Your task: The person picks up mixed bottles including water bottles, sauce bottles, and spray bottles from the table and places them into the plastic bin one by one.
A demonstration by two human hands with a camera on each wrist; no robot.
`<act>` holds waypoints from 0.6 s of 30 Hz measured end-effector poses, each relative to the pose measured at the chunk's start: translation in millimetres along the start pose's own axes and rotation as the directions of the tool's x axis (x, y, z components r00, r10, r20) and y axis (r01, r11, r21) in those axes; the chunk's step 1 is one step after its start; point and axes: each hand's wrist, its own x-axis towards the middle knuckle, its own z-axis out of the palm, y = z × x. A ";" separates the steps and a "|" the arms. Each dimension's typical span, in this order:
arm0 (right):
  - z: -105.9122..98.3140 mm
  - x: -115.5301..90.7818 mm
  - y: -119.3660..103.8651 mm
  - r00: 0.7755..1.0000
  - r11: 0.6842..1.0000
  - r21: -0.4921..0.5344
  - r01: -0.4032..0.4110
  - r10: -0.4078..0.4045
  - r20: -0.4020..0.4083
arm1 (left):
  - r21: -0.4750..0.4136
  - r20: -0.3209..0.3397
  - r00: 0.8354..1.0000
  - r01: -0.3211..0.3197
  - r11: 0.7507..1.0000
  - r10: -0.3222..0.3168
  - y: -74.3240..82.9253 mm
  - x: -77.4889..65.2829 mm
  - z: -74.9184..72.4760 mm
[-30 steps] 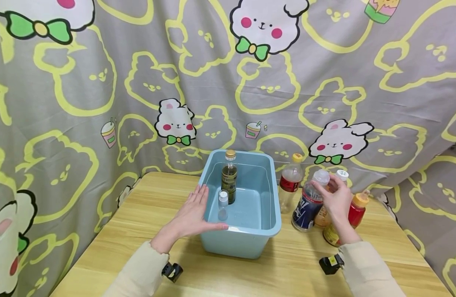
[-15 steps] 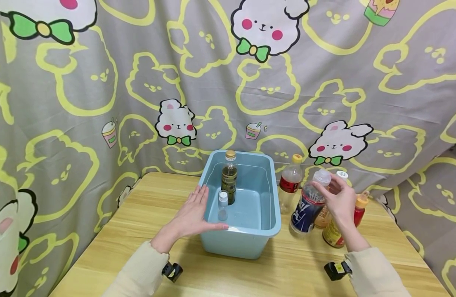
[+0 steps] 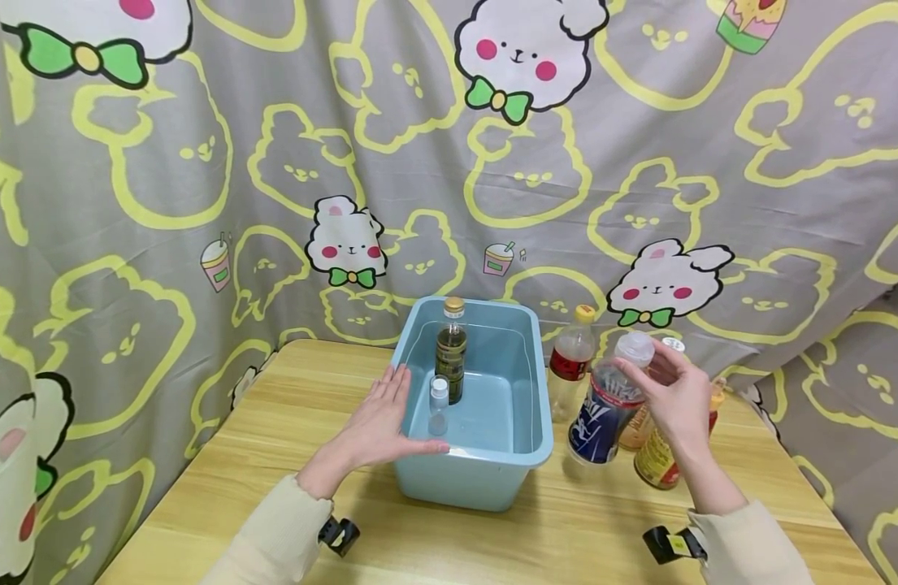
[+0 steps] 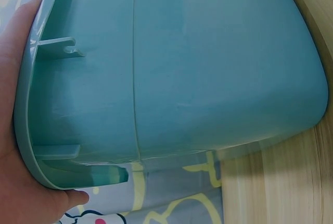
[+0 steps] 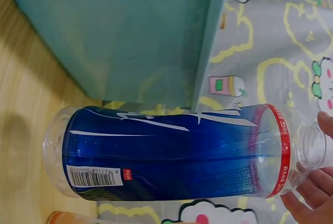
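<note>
My right hand (image 3: 678, 402) pinches the neck and cap of a clear plastic drink bottle with a dark blue label (image 3: 598, 422). This bottle leans, its top toward the hand; whether its base touches the table I cannot tell. In the right wrist view, the fingertips (image 5: 307, 208) are at the bottle's neck. My left hand (image 3: 371, 426) rests on the rim of a light blue plastic bin (image 3: 478, 479), fingers straight along the left side, thumb along the front. Inside the bin stand a dark glass bottle with a gold cap (image 3: 451, 353) and a small clear bottle (image 3: 439, 405).
Right of the bin stands a clear bottle with red label and yellow cap (image 3: 571, 353). Behind the held bottle are an orange-labelled bottle (image 3: 635, 429) and a yellow-labelled bottle (image 3: 657, 459). A red squeeze bottle (image 3: 714, 410) is mostly hidden by my right hand. A patterned curtain (image 3: 419, 162) hangs behind.
The blue-labelled bottle has tilted, its base shifting slightly left and nearer to me. My right hand has moved a little to the right with its top. The left hand has stayed put.
</note>
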 end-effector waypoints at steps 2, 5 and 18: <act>-2.7 -7.3 -22.3 1.000 0.999 -0.046 -0.020 0.020 0.000 | -0.001 0.002 1.000 0.001 1.000 -0.001 -0.1 -0.1 -0.1; -5.1 -11.0 -39.5 0.999 0.999 -0.033 -0.029 0.029 -0.015 | -0.002 0.003 1.000 0.003 1.000 -0.003 -0.1 -0.2 -0.3; -14.3 -12.6 -71.3 0.997 0.996 0.044 0.075 -0.074 -0.038 | 0.001 -0.004 1.000 -0.004 1.000 0.004 -0.4 0.1 0.3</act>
